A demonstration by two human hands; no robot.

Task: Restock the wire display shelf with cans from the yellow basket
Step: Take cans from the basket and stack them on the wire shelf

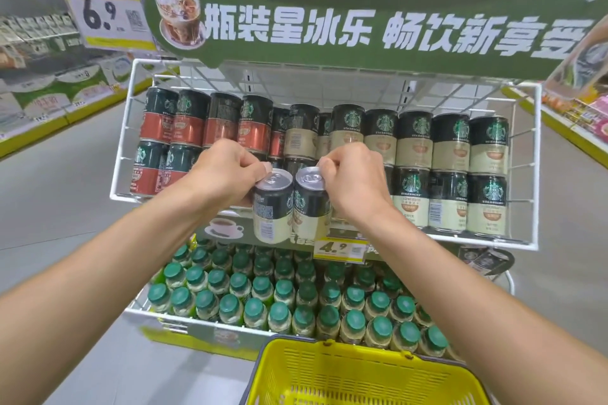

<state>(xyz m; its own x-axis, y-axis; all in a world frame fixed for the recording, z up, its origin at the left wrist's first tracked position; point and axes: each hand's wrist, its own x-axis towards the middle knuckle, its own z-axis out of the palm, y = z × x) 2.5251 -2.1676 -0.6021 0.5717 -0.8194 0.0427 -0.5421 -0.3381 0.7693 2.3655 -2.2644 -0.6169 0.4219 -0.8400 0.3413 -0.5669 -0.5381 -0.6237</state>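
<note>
- Just before the wire shelf [538,168], two cream cans are held upright, side by side: left can [271,210] is pinched at its rim by the left hand [227,171], right can [311,207] by the right hand [353,181].
- Straight beyond, the lower row's middle is judged the target, equally near both hands.

Above me hangs a green banner [378,26] with white lettering and an iced-drink picture. A price tag reading 6.9 [108,18] hangs to its left, and a 4.9 tag [340,248] sits lower. Below, green-capped bottles [283,299] stand in close rows. Grey floor [65,207] runs past stocked side shelving [39,85].
</note>
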